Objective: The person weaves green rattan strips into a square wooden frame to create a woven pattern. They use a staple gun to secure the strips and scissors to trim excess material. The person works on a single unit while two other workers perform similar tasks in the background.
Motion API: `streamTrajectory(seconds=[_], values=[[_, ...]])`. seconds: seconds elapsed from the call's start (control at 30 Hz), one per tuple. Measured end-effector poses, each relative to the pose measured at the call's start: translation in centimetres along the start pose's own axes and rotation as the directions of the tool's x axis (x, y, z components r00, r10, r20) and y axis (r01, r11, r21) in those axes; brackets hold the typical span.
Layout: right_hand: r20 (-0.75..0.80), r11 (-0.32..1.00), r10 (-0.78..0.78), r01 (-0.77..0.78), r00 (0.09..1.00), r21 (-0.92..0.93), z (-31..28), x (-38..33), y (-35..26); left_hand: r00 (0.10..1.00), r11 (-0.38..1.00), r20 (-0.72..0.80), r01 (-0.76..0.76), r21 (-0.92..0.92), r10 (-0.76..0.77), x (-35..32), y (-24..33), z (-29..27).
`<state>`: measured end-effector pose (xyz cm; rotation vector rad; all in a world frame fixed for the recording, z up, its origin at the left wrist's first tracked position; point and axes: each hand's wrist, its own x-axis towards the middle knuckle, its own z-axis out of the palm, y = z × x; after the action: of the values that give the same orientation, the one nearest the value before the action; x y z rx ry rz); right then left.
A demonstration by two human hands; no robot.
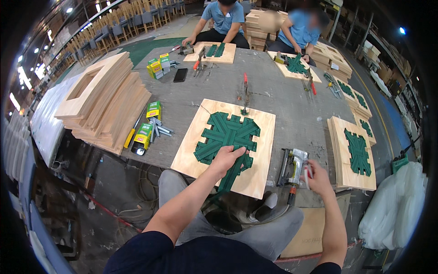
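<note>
A square plywood panel (191, 157) lies before me at the table's front edge. Green elastic webbing straps (228, 130) cross over one another on it, their ends folded round the opening. My left hand (226, 160) pinches a green webbing strap (231, 177) whose tail runs down toward my lap. To the right, my right hand (318, 178) is closed round a small red and silver tool (307, 172), blurred by motion. Beside that hand a silver pneumatic staple gun (297, 165) rests on the table, its hose running down. A red-handled clamp (246, 93) touches the panel's far edge.
Stacked wooden frames (105, 105) stand at the left, near green and yellow boxes with staple strips (157, 127). Finished webbed panels (356, 150) lean at the right. Two people in blue shirts (223, 20) work across the table (182, 96). A phone (180, 75) lies farther back.
</note>
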<state>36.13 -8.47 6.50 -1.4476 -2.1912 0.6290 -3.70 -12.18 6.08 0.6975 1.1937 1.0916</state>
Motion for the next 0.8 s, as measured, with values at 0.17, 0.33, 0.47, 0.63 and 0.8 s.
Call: streamTrajectory(seconds=[0.17,0.33,0.47,0.63,0.8], values=[[0.304,0.848,-0.311,0.408,0.900,-0.340,1.7,3.5,-6.4,0.999,1.000,0.044,0.001,0.026,-0.003,-0.6,0.1,0.8],[0.520,0.693,-0.355,0.592,0.777,-0.411,3.2,8.1,-6.5,0.997,0.989,0.075,0.015,0.150,-0.027,-1.1,0.3,0.3],[0.603,0.677,-0.393,0.662,0.695,-0.322,4.7,10.3,-6.3,0.994,0.984,0.109,-0.003,0.176,-0.016,-0.7,0.1,-0.2],[0.662,0.654,-0.409,0.707,0.628,-0.267,6.6,11.8,-6.9,0.992,0.950,0.125,-0.032,0.311,-0.007,0.4,-0.2,-0.2],[0.704,0.610,-0.427,0.755,0.568,-0.239,6.7,12.7,-7.1,0.987,0.938,0.140,-0.120,0.325,0.078,0.8,-0.3,0.1]])
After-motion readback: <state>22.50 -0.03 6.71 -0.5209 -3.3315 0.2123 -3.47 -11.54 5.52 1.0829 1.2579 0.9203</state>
